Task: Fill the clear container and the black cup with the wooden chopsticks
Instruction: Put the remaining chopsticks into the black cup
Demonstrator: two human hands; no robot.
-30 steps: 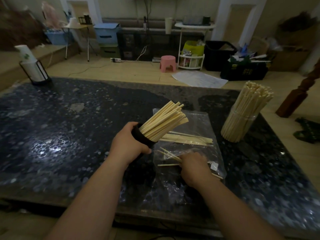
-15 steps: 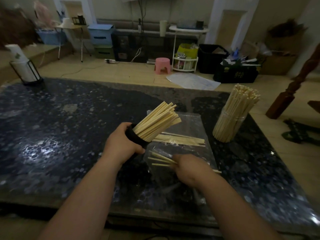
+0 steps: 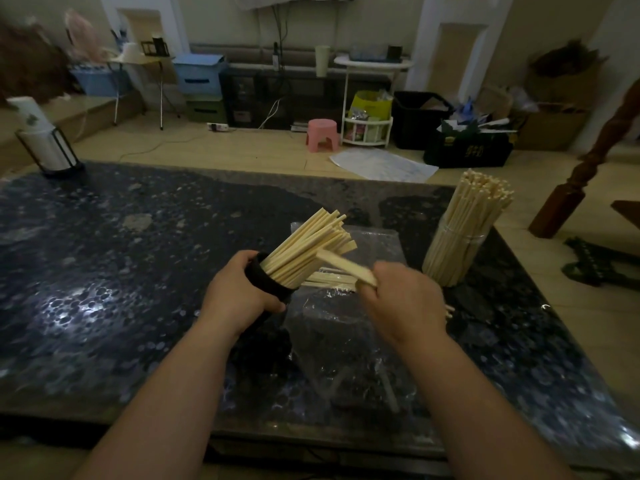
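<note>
Since the frame half a second earlier, the right hand (image 3: 405, 299) had lifted off the plastic bag (image 3: 346, 330) and carried a small bunch of wooden chopsticks (image 3: 346, 268) up toward the black cup (image 3: 266, 280). Its fingers were curled round the bunch; motion blur hid how many sticks it held, perhaps a handful. The left hand (image 3: 239, 292) gripped the cup near the middle of the table (image 3: 104, 271), tilted so its mouth faced right, already packed with a fan of sticks (image 3: 308, 244). The clear container (image 3: 457, 251) stood by the table's right edge, toward the far corner, crammed full. A few loose sticks (image 3: 332, 279) lay on the bag beyond the hands. To seat the bunch well, its tips probably needed lining up with a gap at the cup's rim, sliding along the packed sticks rather than across them, while the left hand braced firmly.
</note>
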